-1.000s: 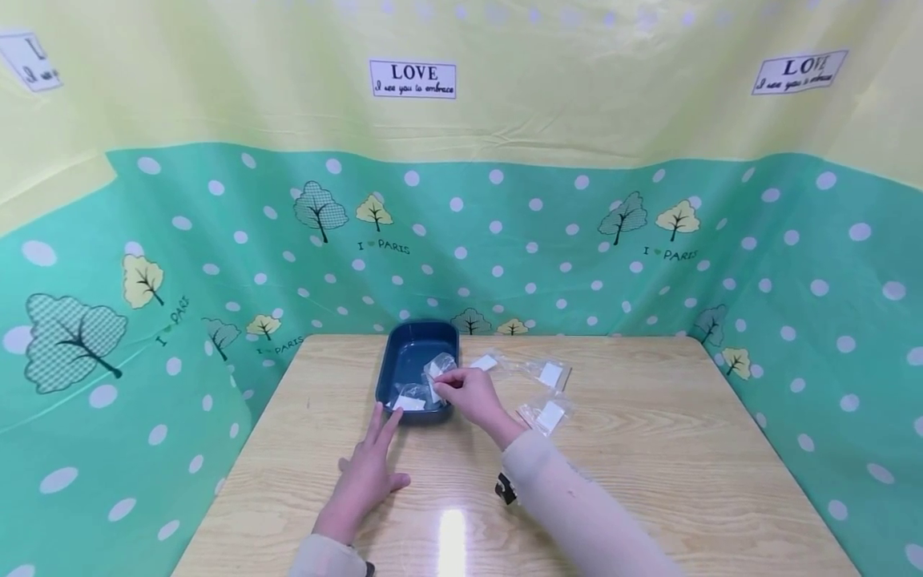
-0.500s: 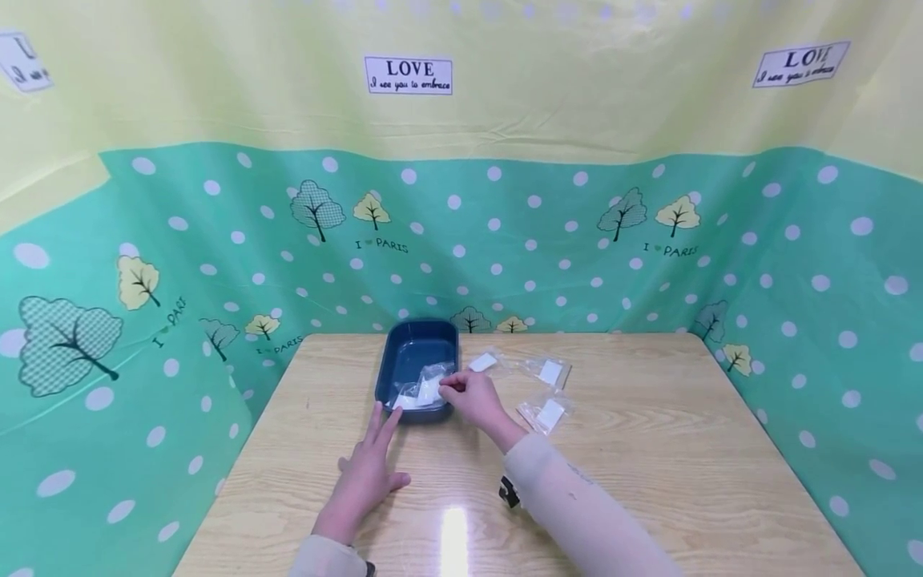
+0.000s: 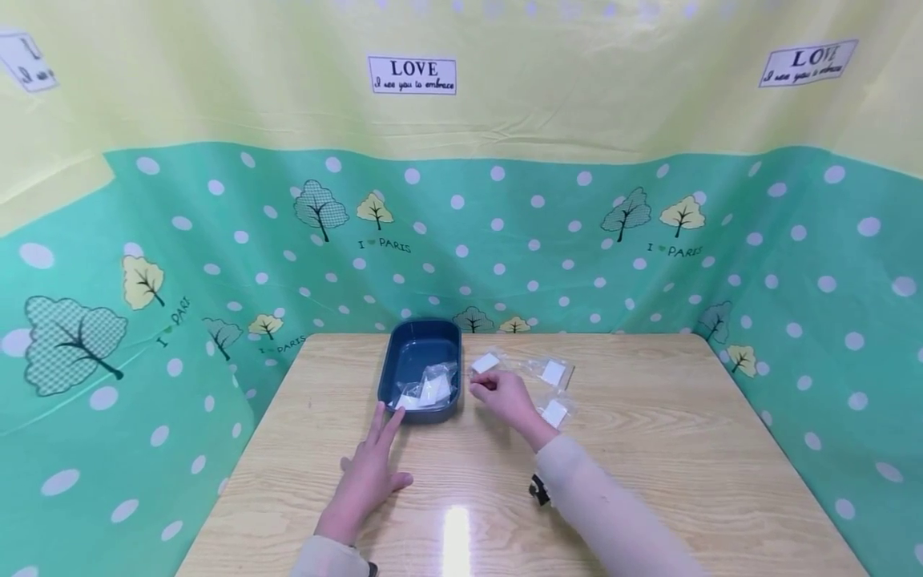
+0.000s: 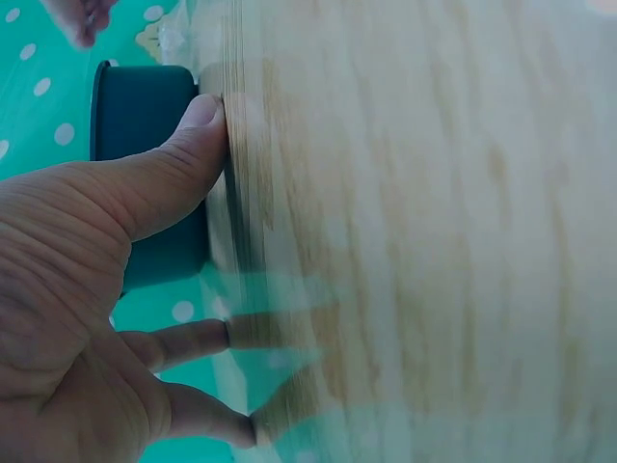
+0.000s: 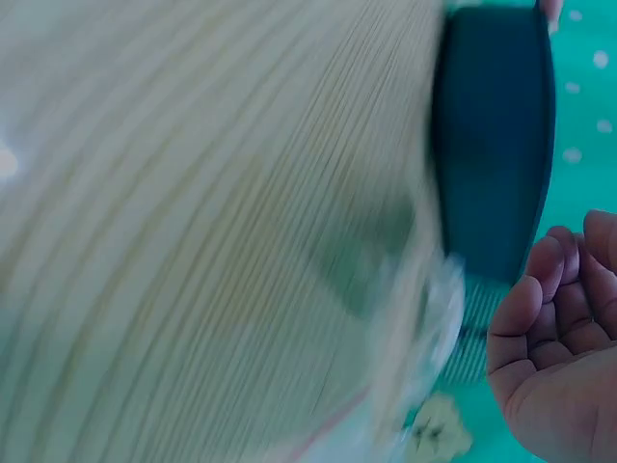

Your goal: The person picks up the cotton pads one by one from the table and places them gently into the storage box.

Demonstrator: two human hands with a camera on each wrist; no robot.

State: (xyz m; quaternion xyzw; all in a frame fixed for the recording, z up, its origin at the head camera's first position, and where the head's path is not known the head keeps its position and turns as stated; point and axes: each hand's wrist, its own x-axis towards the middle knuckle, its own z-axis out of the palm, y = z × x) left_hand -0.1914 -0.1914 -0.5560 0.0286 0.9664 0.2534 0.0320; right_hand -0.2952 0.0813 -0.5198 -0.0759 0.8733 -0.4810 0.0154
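A dark blue rectangular tray [image 3: 392, 357] stands on the wooden table, with a few clear plastic bags bearing white labels [image 3: 435, 389] lying in its near end. My left hand [image 3: 368, 479] has its fingers spread and fairly straight, with fingertips at the tray's near rim; the left wrist view shows its thumb [image 4: 183, 159] in front of the tray wall. Just right of the tray hovers my right hand [image 3: 508, 398], fingers loosely curled with nothing seen between them. Close by its fingertips lies one labelled clear bag [image 3: 485, 363].
Two more labelled clear bags, a far one [image 3: 553, 372] and a nearer one [image 3: 554, 413] partly behind my right wrist, lie on the wooden table [image 3: 671, 449]. A green and yellow curtain [image 3: 519, 232] surrounds the table at the back and sides.
My right hand has let go of a clear bag inside the tray and moved right, out over the table towards the other bags. The left hand stays at the tray's rim.
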